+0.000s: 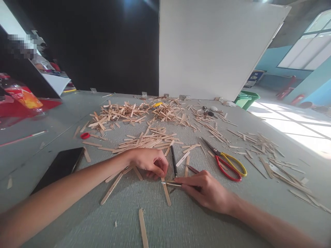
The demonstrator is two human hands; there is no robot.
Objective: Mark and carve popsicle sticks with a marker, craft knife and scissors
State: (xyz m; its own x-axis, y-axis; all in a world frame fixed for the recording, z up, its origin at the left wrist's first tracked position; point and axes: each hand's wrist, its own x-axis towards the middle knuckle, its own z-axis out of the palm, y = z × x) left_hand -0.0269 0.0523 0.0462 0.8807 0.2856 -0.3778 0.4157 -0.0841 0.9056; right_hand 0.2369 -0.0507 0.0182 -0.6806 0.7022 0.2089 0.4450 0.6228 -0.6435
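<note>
My left hand (152, 163) is closed, its fingertips pinching the upper end of a wooden craft stick (167, 196). The stick slants down toward me over the grey table. My right hand (207, 187) is closed round a thin pointed metal tool (170, 183), whose exact kind I cannot make out. Its tip lies across the stick, just below my left fingertips. A dark pointed piece (191, 168) shows just above my right hand. Between the hands lies a black pen (173, 161). Scissors (227, 162) with red and yellow handles rest beyond my right hand, their blades pointing away.
Loose craft sticks (150, 139) and heaps of split pieces (124, 112) cover the table's middle and back. A phone (60, 167) lies beside my left forearm, near a red ring (85, 135). A bottle (22, 94) stands far left. Black and white panels (116, 44) rise behind.
</note>
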